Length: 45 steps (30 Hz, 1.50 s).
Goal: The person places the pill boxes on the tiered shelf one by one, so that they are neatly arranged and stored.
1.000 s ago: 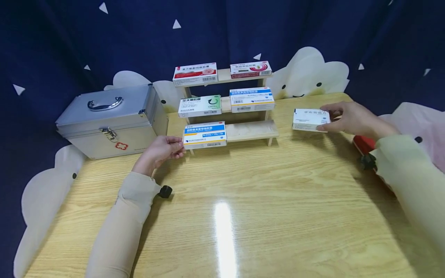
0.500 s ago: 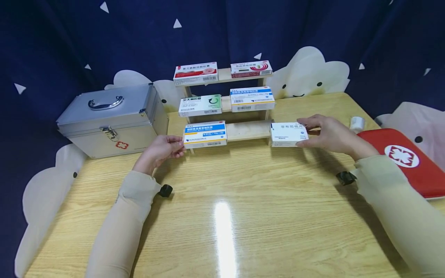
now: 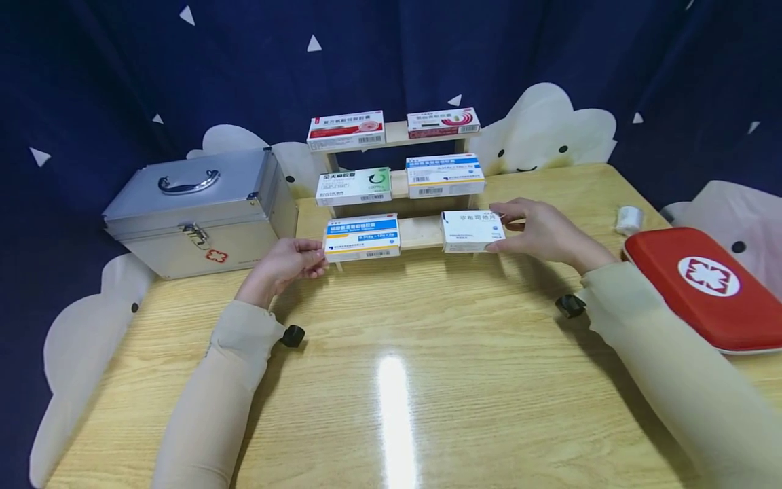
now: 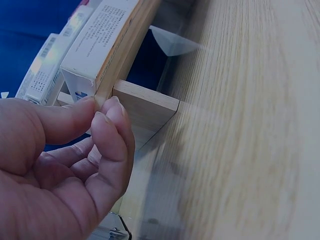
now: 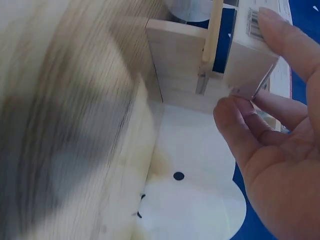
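Note:
My left hand [image 3: 286,263] pinches with thumb and fingertips at the lower left corner of a blue-and-white medicine box [image 3: 362,238], right where it meets the board end of the bottom step. That box lies along the left of the bottom step of a three-tier wooden rack [image 3: 421,233]. My right hand [image 3: 533,229] grips the right end of a white medicine box [image 3: 472,231], thumb in front, fingers behind and below. In the right wrist view a narrow gap shows between this white medicine box [image 5: 250,55] and the rack's board [image 5: 213,35].
Two red-and-white boxes sit on the top step. A green-and-white box [image 3: 353,187] and another blue-and-white box [image 3: 446,175] are on the middle one. A silver case [image 3: 201,214] stands left; a red case [image 3: 702,288] and a white roll [image 3: 629,220] are at the right.
My right hand has carried the white medicine box leftward from beside the rack to over the right part of the bottom step. My left hand has stayed at its box corner.

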Tool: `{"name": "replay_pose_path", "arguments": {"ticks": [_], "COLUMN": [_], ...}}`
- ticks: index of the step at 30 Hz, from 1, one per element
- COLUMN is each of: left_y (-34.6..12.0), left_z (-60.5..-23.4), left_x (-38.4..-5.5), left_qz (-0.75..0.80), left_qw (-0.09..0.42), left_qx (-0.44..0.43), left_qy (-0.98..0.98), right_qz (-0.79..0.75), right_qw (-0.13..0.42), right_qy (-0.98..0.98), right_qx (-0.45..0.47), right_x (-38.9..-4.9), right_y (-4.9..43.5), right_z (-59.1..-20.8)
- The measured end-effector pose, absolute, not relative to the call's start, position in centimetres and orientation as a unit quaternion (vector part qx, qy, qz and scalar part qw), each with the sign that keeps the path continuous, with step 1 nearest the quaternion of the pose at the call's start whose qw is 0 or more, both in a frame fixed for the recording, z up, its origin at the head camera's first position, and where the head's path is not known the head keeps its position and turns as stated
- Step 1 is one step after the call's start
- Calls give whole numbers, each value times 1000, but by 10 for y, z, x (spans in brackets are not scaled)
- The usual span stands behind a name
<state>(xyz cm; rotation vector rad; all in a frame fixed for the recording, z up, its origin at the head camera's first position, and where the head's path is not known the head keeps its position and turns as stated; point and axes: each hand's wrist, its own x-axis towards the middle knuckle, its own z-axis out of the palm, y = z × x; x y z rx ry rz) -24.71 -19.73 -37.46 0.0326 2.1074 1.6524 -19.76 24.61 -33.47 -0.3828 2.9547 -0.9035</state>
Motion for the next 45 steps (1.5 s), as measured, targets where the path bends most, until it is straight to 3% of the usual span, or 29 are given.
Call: {"name": "replay_pose_path", "arguments": {"ticks": [11,20,45], "left_y": [-198,-199,-199], "left_z": [-375,-374,-373], "left_x": [-248,-247,-246], "left_qz": [602,599,595], "left_qw": [233,232,230], "left_qx": [21,15,14], "left_qy": [764,766,770], "right_qz": [-329,-345,-347], "right_qw": [45,19,10], "right_qy": [939,934,933], "right_qx": [-92,-95,-97], "right_x": [-216,-219,-221], "right_y": [231,224,223], "right_z": [-341,-348,-354]}}
